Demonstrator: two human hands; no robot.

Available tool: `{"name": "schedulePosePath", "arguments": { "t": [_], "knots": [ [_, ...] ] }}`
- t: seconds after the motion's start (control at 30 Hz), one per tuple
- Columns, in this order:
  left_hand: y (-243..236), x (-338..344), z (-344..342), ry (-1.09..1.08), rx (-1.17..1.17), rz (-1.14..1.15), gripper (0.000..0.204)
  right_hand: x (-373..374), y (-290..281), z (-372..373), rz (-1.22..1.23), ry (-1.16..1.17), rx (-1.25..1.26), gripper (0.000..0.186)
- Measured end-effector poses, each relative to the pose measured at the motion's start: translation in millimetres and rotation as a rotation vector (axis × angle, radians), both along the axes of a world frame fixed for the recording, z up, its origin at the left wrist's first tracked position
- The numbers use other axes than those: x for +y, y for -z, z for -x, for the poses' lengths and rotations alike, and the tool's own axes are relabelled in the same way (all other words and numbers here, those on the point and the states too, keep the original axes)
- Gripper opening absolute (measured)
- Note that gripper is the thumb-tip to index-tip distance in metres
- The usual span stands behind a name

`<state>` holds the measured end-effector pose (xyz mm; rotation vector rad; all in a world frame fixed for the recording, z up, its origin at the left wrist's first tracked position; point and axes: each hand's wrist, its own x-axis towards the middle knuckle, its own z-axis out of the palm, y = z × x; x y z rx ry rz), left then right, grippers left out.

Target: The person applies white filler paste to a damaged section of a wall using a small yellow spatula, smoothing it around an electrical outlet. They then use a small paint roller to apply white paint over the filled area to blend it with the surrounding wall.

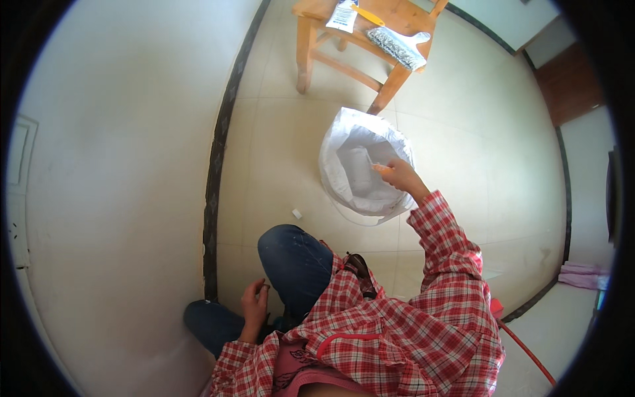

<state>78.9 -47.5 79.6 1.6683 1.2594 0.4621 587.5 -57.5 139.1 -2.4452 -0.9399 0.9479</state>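
My right hand (402,177) reaches over a white bucket-shaped container (336,184) lined with a white bag, its fingers closed round an orange-handled tool (380,169). The tool's far end dips inside the opening, too faint to make out its kind. Pale material (359,165) lies within the bag. Down by my bent knee, my left hand (253,306) hangs near the wall with its fingers loosely bent and apart; nothing shows in it.
A wooden chair (357,79) stands beyond the container, carrying a white tube (342,16), a yellow-handled tool (368,15) and a grey-bristled brush (397,47). A small white piece (296,214) lies on the tiled floor. Along my left runs a white wall (132,165) with dark skirting.
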Motion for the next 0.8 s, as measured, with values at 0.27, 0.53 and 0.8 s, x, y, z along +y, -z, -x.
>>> {"name": "schedulePosePath", "arguments": {
  "t": [0.27,0.53,0.8],
  "knots": [
    [5,2,-4,0.015,-0.03,0.039,0.023,-77,-19,43,-0.34,0.347,-0.096,0.038],
    [9,3,-1,0.001,-0.06,0.07,0.024,-132,76,129,-0.548,0.448,-0.407,0.031],
    [12,3,3,-0.005,-0.071,0.057,0.023,-133,120,117,-0.399,0.589,-0.094,0.02]
  ]
}}
